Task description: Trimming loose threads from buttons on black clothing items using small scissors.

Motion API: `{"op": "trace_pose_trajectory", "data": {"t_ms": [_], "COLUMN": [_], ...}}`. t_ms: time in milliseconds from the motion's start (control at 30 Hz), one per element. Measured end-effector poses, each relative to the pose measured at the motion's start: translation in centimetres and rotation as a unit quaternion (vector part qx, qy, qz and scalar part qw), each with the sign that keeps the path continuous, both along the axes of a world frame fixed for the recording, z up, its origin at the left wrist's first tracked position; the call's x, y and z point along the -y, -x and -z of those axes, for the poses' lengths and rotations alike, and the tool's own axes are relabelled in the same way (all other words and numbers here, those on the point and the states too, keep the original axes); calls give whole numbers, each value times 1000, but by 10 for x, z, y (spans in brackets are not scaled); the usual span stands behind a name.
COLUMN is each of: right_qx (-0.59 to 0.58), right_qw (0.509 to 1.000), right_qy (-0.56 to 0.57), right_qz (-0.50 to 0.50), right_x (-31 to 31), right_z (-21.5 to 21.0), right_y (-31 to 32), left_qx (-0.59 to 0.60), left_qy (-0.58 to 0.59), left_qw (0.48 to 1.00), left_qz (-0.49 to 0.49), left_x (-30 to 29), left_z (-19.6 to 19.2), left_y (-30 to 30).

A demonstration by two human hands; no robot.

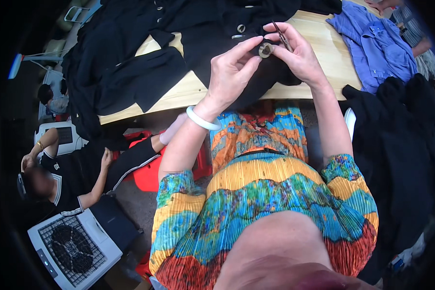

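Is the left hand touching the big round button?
Touching. The head view shows the left hand with thumb and forefinger tips pressed against the rim of the button, which lies on the black garment; no gap shows between them.

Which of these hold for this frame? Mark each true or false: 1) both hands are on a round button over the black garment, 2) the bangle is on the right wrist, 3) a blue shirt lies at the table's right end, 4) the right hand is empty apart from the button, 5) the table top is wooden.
1) True: the left hand and right hand pinch the round button over the black garment.
2) False: the white bangle sits on the left wrist.
3) True: the blue shirt lies there.
4) False: its fingers also hold small scissors.
5) True: the table is light wood.
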State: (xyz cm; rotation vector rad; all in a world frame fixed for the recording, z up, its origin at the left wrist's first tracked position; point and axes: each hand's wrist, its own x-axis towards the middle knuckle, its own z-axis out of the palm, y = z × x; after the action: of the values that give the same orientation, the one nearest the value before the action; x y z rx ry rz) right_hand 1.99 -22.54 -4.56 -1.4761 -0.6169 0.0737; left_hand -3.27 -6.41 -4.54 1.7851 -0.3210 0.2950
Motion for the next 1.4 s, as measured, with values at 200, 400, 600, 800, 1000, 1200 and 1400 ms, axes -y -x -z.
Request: {"op": "trace_pose_trajectory", "data": {"t_ms": [200, 400, 600, 800, 1000, 1200, 1400], "right_qx": [33, 38, 0, -51, -84, -61, 23], "right_qw": [999, 998, 999, 998, 994, 998, 997], "right_qy": [37, 41, 23, 2, -59, 3, -62], "right_qz": [-8, -9, -30, -24, 25, 3, 32], "right_x": [7, 10, 12, 14, -5, -7, -7], "right_z": [-10, -8, -8, -11, 1, 0, -14], "right_y": [1, 1, 4, 8, 15, 21, 18], "left_qx": [49, 246, 85, -34, -58, -109, -146], "left_qy": [-37, -135, 28, 221, 183, 258, 348], "left_qw": [998, 954, 990, 974, 980, 959, 919], "left_qz": [-10, -107, -109, -33, -53, 31, 117], "left_x": [7, 16, 21, 16, 23, -5, -28], "left_z": [-7, 3, 5, 3, 8, -7, -8], "left_y": [-2, -6, 3, 13, 15, 12, 12]}}
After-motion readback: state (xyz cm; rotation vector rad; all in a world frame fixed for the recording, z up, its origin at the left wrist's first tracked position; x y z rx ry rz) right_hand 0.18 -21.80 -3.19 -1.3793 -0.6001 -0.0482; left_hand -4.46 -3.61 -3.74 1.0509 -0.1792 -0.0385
